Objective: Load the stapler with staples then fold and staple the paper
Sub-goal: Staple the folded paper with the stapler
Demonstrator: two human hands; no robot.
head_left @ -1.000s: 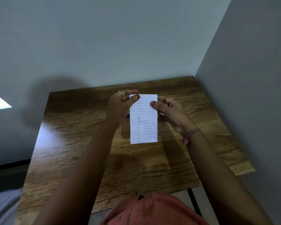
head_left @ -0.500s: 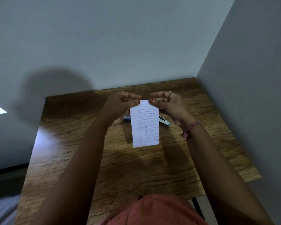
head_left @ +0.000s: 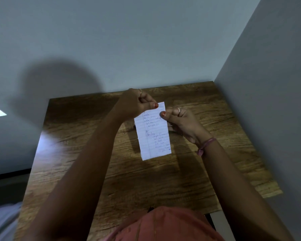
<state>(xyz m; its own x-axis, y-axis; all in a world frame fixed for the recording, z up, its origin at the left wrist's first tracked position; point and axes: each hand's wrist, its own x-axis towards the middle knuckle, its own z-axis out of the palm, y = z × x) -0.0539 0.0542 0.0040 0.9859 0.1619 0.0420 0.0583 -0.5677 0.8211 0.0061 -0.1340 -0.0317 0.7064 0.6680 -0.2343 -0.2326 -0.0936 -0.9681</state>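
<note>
A narrow folded strip of lined white paper (head_left: 153, 134) with blue handwriting hangs upright above the wooden table (head_left: 94, 171). My left hand (head_left: 137, 103) pinches its top left corner between thumb and fingers. My right hand (head_left: 181, 122) pinches the paper's right edge a little lower, thumb on the front. The paper tilts slightly to the left. The stapler lies on the table behind the paper and my right hand, almost wholly hidden; only a sliver shows at the paper's left edge.
The table stands in a corner, with a grey wall (head_left: 146, 40) behind it and another wall (head_left: 276, 101) along its right side. My orange clothing (head_left: 163, 225) shows at the bottom edge.
My left hand has risen and my right hand has slid lower on the paper's right edge. The paper now tilts and covers the stapler, which showed behind it half a second ago.
</note>
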